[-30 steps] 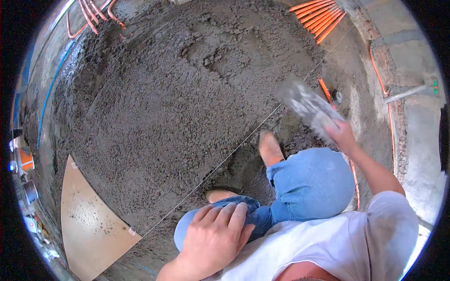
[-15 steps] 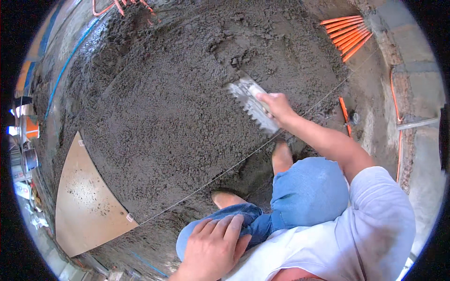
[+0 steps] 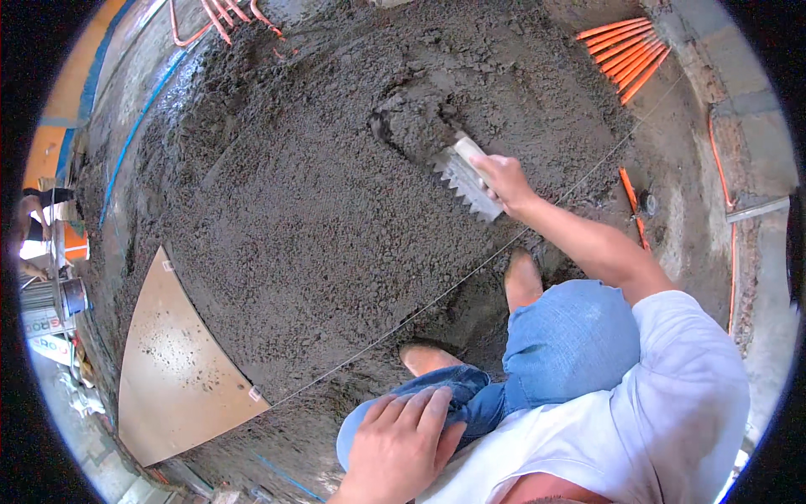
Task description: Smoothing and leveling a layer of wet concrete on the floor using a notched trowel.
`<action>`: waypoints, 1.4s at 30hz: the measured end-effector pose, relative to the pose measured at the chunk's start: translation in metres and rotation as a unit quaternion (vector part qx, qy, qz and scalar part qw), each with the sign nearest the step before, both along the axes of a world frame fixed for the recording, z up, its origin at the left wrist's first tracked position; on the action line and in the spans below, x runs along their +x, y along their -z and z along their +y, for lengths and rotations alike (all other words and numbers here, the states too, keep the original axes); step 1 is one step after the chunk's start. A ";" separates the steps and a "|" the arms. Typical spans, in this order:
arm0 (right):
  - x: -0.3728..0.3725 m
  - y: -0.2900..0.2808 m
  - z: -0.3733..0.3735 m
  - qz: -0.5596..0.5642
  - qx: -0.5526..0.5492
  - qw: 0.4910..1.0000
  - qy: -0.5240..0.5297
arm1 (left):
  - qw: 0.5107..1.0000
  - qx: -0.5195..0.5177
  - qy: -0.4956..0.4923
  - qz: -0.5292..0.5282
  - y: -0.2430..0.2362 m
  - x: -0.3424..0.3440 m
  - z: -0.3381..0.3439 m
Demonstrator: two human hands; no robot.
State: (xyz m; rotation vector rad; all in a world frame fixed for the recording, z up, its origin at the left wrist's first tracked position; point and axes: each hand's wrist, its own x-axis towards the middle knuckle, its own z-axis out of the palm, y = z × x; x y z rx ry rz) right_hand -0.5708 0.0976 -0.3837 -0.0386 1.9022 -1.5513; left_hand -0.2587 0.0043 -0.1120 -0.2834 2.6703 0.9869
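My right hand [image 3: 507, 181] is closed round the pale handle of a notched trowel [image 3: 467, 183]. The steel blade's toothed edge faces left, and its far end meets a heap of wet grey mortar [image 3: 420, 126]. Rough mortar [image 3: 260, 193] spreads over the floor all around. On my bent left knee rests my left hand [image 3: 401, 437], fingers lying over the blue jeans, holding no object. A taut string [image 3: 395, 329] runs diagonally just in front of my feet, below the trowel.
A large beige tile [image 3: 180, 361] with mortar crumbs and small edge clips lies at left. Orange pipes [image 3: 625, 52] fan out at far right; more orange conduits [image 3: 220, 18] rise at far left near a blue hose [image 3: 134, 126]. Another person's arm [image 3: 38, 206] shows beside buckets at the left edge.
My right hand has moved the trowel slightly to the right, and a mound of mortar now sits at its far end. The left hand stays on the knee. The whole view has shifted a little.
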 end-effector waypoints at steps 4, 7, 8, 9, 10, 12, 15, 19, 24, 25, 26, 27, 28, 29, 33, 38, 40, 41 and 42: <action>0.011 -0.032 0.064 -0.022 0.024 0.999 0.024 | 1.000 0.006 0.013 0.010 0.003 0.003 -0.003; 0.029 -0.073 0.144 -0.019 0.098 0.995 0.022 | 0.999 0.023 0.032 -0.010 0.002 -0.005 -0.007; 0.035 -0.089 0.177 0.003 0.149 0.989 0.016 | 0.999 0.029 0.039 -0.004 0.004 -0.007 -0.009; 0.037 -0.091 0.229 0.096 0.218 0.970 -0.054 | 0.998 0.031 0.044 0.013 0.006 -0.010 -0.010; 0.048 -0.128 0.242 0.067 0.334 0.935 -0.095 | 0.998 0.031 0.044 0.024 0.009 -0.012 -0.012; 0.068 -0.172 0.277 0.147 0.414 0.879 -0.187 | 0.998 0.018 0.062 0.019 0.007 -0.014 -0.011; 0.094 -0.209 0.348 0.217 0.576 0.718 -0.325 | 0.994 0.033 0.093 0.055 0.024 -0.020 -0.014; 0.074 -0.220 0.366 0.177 0.600 0.646 -0.437 | 0.989 0.054 0.103 0.093 0.037 -0.018 -0.019; 0.029 -0.181 0.234 0.341 0.407 0.816 -0.228 | 0.986 0.050 0.068 0.146 0.040 -0.009 -0.015; 0.020 -0.177 0.170 0.291 0.347 0.864 -0.220 | 0.988 0.044 0.057 0.139 0.040 -0.010 -0.016; 0.013 -0.162 0.121 0.276 0.277 0.896 -0.212 | 0.989 0.048 0.033 0.135 0.040 -0.007 -0.019; 0.000 -0.154 0.075 0.210 0.271 0.908 -0.239 | 0.990 0.052 0.006 0.134 0.039 -0.002 -0.023; -0.006 -0.144 0.027 0.142 0.203 0.935 -0.253 | 0.990 0.044 -0.014 0.131 0.034 0.005 -0.025; -0.012 -0.131 -0.015 0.171 0.144 0.932 -0.286 | 0.993 0.054 -0.044 0.100 0.032 0.010 -0.029; -0.004 -0.120 -0.190 0.071 0.046 0.950 -0.299 | 0.973 0.093 -0.197 0.069 0.018 0.027 -0.045; 0.008 -0.106 -0.331 -0.022 0.047 0.954 -0.296 | 0.918 0.079 -0.357 0.155 0.004 0.048 -0.061; 0.026 -0.085 -0.376 -0.028 0.046 0.958 -0.282 | 0.869 0.082 -0.462 0.158 0.003 0.060 -0.063; 0.034 -0.073 -0.398 -0.035 0.045 0.964 -0.258 | 0.866 0.079 -0.468 0.160 0.003 0.067 -0.064; 0.032 -0.051 -0.427 -0.030 0.044 0.963 -0.263 | 0.849 0.063 -0.502 0.150 0.005 0.071 -0.062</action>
